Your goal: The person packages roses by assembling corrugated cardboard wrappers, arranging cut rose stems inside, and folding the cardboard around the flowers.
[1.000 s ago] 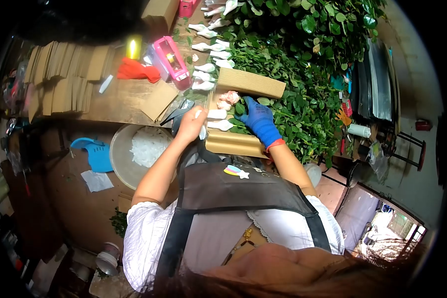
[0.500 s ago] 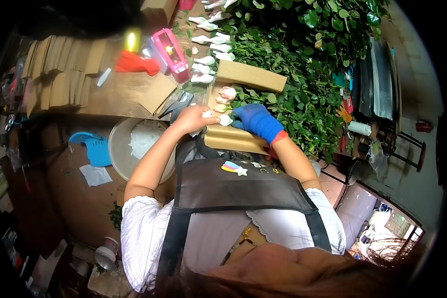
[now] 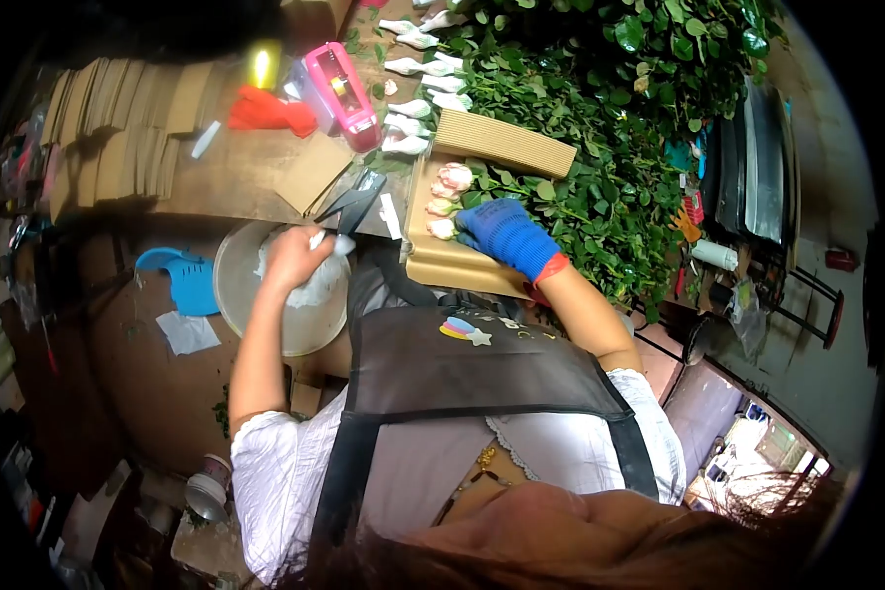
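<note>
My left hand [image 3: 293,258], bare, is closed on a crumpled white bud cover [image 3: 341,245] above the round bin. My right hand [image 3: 508,236], in a blue knit glove, is curled at the neck of a pale rose [image 3: 442,228], with its fingertips partly hidden. Above that bloom, pink roses [image 3: 453,178] lie in a column on the brown cardboard [image 3: 423,246], stems pointing right. Black-handled scissors [image 3: 352,205] lie at the table edge between my hands. A narrow white strip [image 3: 390,216] rests beside the cardboard.
White-covered buds [image 3: 405,126] line the table by a big heap of leafy stems [image 3: 600,128]. A corrugated cardboard strip [image 3: 504,144] lies on the leaves. A pink tape dispenser [image 3: 341,96], red cloth [image 3: 270,111] and cardboard stacks [image 3: 133,128] are at left. The bin [image 3: 228,295] holds white scraps.
My left hand has moved left and down from the rose to above the bin, taking the white cover along. The bloom now shows bare. My gloved right hand has barely moved.
</note>
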{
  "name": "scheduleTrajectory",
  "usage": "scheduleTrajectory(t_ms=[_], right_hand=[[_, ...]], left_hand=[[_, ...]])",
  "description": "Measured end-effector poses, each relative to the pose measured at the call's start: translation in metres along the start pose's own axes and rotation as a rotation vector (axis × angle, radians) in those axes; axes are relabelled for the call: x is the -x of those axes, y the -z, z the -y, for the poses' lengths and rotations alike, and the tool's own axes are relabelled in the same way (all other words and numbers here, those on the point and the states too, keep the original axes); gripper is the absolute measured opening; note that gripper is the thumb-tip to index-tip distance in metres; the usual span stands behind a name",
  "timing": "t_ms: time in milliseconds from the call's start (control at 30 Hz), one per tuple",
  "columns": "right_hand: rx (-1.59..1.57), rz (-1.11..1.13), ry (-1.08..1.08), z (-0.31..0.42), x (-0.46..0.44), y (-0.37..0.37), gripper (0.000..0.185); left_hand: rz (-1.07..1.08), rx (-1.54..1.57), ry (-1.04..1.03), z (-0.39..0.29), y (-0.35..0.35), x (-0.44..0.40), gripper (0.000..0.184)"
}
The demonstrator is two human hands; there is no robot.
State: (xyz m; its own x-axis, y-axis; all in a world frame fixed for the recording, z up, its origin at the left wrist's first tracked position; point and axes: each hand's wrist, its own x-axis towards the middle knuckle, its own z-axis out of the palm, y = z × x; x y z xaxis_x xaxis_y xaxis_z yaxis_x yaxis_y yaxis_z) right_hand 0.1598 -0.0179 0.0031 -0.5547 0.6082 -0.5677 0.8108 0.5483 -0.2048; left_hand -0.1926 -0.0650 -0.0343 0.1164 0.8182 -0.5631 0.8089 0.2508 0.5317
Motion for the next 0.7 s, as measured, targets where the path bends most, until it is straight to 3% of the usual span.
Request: scheduleTrajectory(t_ms=[67,133,267,333,433,567,700], right_hand=[[0.022,0.030,0.003,0.003,-0.001,0.004,0.015],[0.099,0.100,0.038,0.002,-0.008,0.005,0.014],[0.226,0.142,0.074,0.002,-0.015,0.001,0.014],[0.201,0.114,0.083,0.002,-0.012,0.002,0.014],[0.091,0.070,0.073,0.000,0.001,0.017,0.016],[0.016,0.045,0.071,-0.002,0.008,0.019,0.021],[0.041,0.061,0.070,0.001,0.005,0.018,0.021]], left_hand=[[0.192,-0.599,0.099,0.029,-0.002,0.009,0.038],[0.228,-0.786,0.006,0.035,-0.008,0.015,0.038],[0.085,-0.169,-0.292,-0.028,-0.025,-0.016,0.041],[0.075,0.258,-0.449,-0.060,-0.037,-0.038,0.057],[-0.032,0.195,-0.662,-0.079,-0.055,-0.068,0.077],[0.132,0.220,-0.690,-0.070,-0.063,-0.092,0.093],[0.205,0.195,-0.661,-0.083,-0.054,-0.089,0.093]])
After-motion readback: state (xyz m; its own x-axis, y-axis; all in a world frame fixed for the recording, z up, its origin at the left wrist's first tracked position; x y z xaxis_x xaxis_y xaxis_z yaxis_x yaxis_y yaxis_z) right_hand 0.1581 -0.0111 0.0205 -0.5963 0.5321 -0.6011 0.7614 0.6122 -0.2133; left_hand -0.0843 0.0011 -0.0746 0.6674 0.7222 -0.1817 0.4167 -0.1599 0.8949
